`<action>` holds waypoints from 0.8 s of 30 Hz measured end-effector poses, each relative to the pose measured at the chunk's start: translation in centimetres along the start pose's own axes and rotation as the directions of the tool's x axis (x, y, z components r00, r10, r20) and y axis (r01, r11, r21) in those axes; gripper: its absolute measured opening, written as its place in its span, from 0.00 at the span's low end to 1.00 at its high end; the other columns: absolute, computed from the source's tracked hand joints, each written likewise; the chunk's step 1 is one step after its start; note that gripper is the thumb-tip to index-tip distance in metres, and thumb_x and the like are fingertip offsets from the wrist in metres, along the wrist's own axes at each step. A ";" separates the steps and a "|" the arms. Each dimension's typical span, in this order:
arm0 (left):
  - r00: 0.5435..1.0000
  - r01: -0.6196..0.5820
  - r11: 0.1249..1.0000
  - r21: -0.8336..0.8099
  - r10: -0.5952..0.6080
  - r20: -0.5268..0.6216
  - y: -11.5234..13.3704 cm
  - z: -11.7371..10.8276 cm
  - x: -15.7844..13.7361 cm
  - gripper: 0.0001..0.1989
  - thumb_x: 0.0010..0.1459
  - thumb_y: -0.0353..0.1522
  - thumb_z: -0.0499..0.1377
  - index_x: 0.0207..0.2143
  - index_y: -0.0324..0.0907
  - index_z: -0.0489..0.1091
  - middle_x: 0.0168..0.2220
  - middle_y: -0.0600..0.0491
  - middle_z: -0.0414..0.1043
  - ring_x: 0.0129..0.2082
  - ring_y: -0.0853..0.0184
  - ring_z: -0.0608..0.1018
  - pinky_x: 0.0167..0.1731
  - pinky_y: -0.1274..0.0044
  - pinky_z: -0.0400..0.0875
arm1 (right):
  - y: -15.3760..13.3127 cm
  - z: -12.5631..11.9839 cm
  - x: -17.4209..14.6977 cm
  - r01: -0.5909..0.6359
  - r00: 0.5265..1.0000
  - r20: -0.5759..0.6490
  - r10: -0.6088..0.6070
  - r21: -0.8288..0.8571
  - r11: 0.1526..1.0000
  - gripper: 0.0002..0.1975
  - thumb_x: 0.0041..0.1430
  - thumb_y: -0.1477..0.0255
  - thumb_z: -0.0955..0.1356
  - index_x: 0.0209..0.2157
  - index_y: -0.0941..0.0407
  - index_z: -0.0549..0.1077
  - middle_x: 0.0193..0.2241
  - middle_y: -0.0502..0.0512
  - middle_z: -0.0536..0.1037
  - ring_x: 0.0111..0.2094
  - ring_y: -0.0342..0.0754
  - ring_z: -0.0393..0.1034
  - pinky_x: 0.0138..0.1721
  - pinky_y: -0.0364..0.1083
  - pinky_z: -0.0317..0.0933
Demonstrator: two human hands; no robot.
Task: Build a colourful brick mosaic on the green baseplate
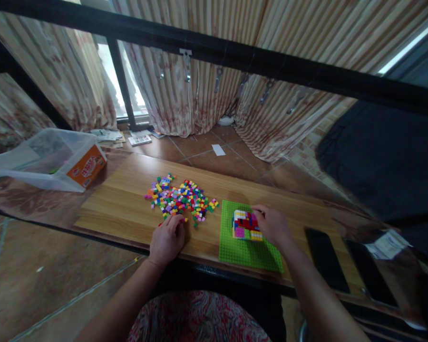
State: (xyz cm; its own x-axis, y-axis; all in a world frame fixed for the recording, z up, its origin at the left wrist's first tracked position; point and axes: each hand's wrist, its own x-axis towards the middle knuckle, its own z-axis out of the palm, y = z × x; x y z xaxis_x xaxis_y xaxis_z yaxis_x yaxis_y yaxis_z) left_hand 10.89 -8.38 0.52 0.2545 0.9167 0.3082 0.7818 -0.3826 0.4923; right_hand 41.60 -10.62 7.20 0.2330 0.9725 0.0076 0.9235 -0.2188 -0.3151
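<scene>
A heap of small coloured toy building bricks (pixel 180 197) lies loose on the wooden board. At its near edge rests my left hand (pixel 167 237), fingers curled in; whether a brick is between them is hidden. To the right is a green studded baseplate (pixel 231 251). On it stands a low block built of bricks (pixel 248 228) in white, red, pink, blue and yellow. My right hand (pixel 271 223) is at the block's right side, its fingers bent together over the far right corner. Whatever those fingertips hold cannot be made out.
The wooden board (pixel 110 199) lies on a long table. A clear plastic bin (pixel 53 161) with an orange label stands at left. Two dark phone-like slabs (pixel 326 259) lie at right, near a paper packet (pixel 388 244). A dark metal bar (pixel 214 50) crosses beyond the table, before curtains.
</scene>
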 end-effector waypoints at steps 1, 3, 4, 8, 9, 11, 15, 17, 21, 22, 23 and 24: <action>1.000 -0.002 1.000 0.002 0.002 -0.002 0.0 0.0 0.0 0.08 0.60 0.30 0.50 0.40 0.44 0.67 0.38 0.53 0.74 0.35 0.66 0.77 0.35 0.76 0.67 | 0.3 0.0 -0.1 0.019 1.000 0.003 -0.019 0.028 0.999 0.14 0.59 0.72 0.62 0.41 0.57 0.77 0.41 0.58 0.78 0.41 0.50 0.71 0.45 0.48 0.61; 1.000 -0.006 1.000 0.010 0.006 -0.009 0.0 0.0 0.0 0.08 0.60 0.30 0.50 0.40 0.44 0.67 0.38 0.53 0.74 0.35 0.66 0.77 0.34 0.76 0.67 | 0.9 0.2 -0.3 0.064 0.997 0.029 -0.066 0.080 0.995 0.13 0.58 0.71 0.64 0.42 0.57 0.76 0.41 0.58 0.76 0.41 0.50 0.71 0.45 0.48 0.62; 1.000 -0.007 1.000 0.014 0.008 -0.014 0.0 0.1 0.0 0.08 0.60 0.30 0.50 0.40 0.44 0.67 0.38 0.53 0.74 0.35 0.66 0.76 0.34 0.76 0.67 | 1.1 0.3 -0.4 0.082 0.996 0.040 -0.086 0.096 0.992 0.13 0.57 0.70 0.65 0.42 0.57 0.76 0.41 0.58 0.76 0.41 0.50 0.70 0.46 0.48 0.62; 0.999 -0.010 1.000 0.028 0.011 -0.032 0.0 0.1 0.0 0.08 0.59 0.30 0.51 0.39 0.44 0.67 0.37 0.53 0.75 0.34 0.65 0.76 0.33 0.76 0.67 | 1.2 0.8 -0.3 0.105 0.993 0.043 -0.111 0.111 0.988 0.12 0.58 0.71 0.64 0.39 0.56 0.78 0.41 0.58 0.76 0.43 0.51 0.69 0.48 0.50 0.60; 0.999 -0.011 0.999 0.031 0.012 -0.031 0.0 0.0 0.0 0.08 0.59 0.29 0.51 0.39 0.44 0.67 0.37 0.53 0.75 0.34 0.65 0.76 0.33 0.76 0.67 | 1.2 0.9 -0.2 0.105 0.993 0.040 -0.110 0.117 0.988 0.12 0.58 0.71 0.64 0.38 0.56 0.78 0.40 0.58 0.76 0.43 0.51 0.69 0.48 0.50 0.60; 1.000 -0.011 0.999 0.035 0.012 -0.027 0.0 0.0 0.0 0.08 0.59 0.29 0.51 0.39 0.44 0.67 0.37 0.53 0.75 0.34 0.65 0.77 0.33 0.76 0.67 | 1.2 1.0 -0.1 0.105 0.993 0.036 -0.110 0.129 0.986 0.12 0.58 0.71 0.64 0.37 0.55 0.79 0.40 0.57 0.76 0.42 0.51 0.69 0.48 0.50 0.60; 1.000 -0.005 1.000 0.030 0.005 -0.019 0.0 0.0 0.0 0.08 0.59 0.30 0.50 0.39 0.44 0.67 0.37 0.53 0.75 0.35 0.65 0.77 0.34 0.77 0.67 | 1.3 0.9 0.1 0.103 0.993 0.040 -0.109 0.127 0.987 0.12 0.59 0.70 0.64 0.37 0.54 0.79 0.39 0.57 0.76 0.42 0.50 0.69 0.47 0.49 0.60; 1.000 -0.002 1.000 0.020 0.002 -0.015 0.0 0.0 0.0 0.08 0.60 0.30 0.50 0.39 0.44 0.67 0.37 0.53 0.75 0.34 0.66 0.77 0.34 0.77 0.67 | 1.2 0.8 0.1 0.096 0.993 0.056 -0.103 0.117 0.988 0.12 0.59 0.70 0.64 0.37 0.54 0.80 0.39 0.57 0.77 0.41 0.50 0.69 0.46 0.49 0.60; 1.000 -0.002 1.000 0.026 0.002 -0.011 0.0 0.1 0.1 0.08 0.60 0.30 0.50 0.39 0.44 0.67 0.37 0.53 0.75 0.34 0.65 0.77 0.34 0.76 0.67 | 1.0 0.4 0.6 0.106 0.988 0.108 -0.114 0.072 0.992 0.11 0.58 0.71 0.65 0.36 0.54 0.80 0.37 0.57 0.78 0.39 0.50 0.70 0.44 0.48 0.59; 1.000 0.000 1.000 0.030 0.001 -0.011 0.0 0.1 0.1 0.08 0.60 0.31 0.50 0.39 0.44 0.67 0.37 0.53 0.75 0.34 0.65 0.77 0.33 0.76 0.67 | 1.0 0.3 0.8 0.112 0.985 0.127 -0.118 0.057 0.992 0.11 0.57 0.72 0.65 0.36 0.54 0.80 0.37 0.56 0.78 0.39 0.51 0.70 0.43 0.48 0.59; 1.000 0.002 0.999 0.034 -0.001 -0.011 0.0 0.1 0.1 0.08 0.60 0.31 0.51 0.39 0.44 0.67 0.37 0.53 0.75 0.34 0.65 0.77 0.33 0.76 0.67 | 1.0 0.2 1.0 0.115 0.982 0.144 -0.120 0.043 0.992 0.11 0.56 0.72 0.65 0.36 0.54 0.80 0.36 0.56 0.78 0.39 0.51 0.70 0.43 0.48 0.59; 1.000 0.004 0.999 0.035 -0.004 -0.011 -0.1 0.1 0.1 0.08 0.60 0.31 0.51 0.39 0.44 0.67 0.37 0.53 0.75 0.34 0.65 0.77 0.33 0.76 0.67 | 1.0 0.2 1.1 0.117 0.980 0.161 -0.121 0.035 0.993 0.11 0.56 0.72 0.65 0.35 0.54 0.80 0.36 0.56 0.78 0.38 0.51 0.70 0.42 0.48 0.59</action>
State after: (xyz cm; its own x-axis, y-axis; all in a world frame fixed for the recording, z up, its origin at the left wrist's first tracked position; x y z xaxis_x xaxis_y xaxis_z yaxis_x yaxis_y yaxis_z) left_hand 10.92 -8.30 0.41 0.2454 0.9167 0.3154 0.8022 -0.3747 0.4648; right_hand 42.69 -9.70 6.75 0.0673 0.9920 -0.1072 0.9333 -0.1006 -0.3447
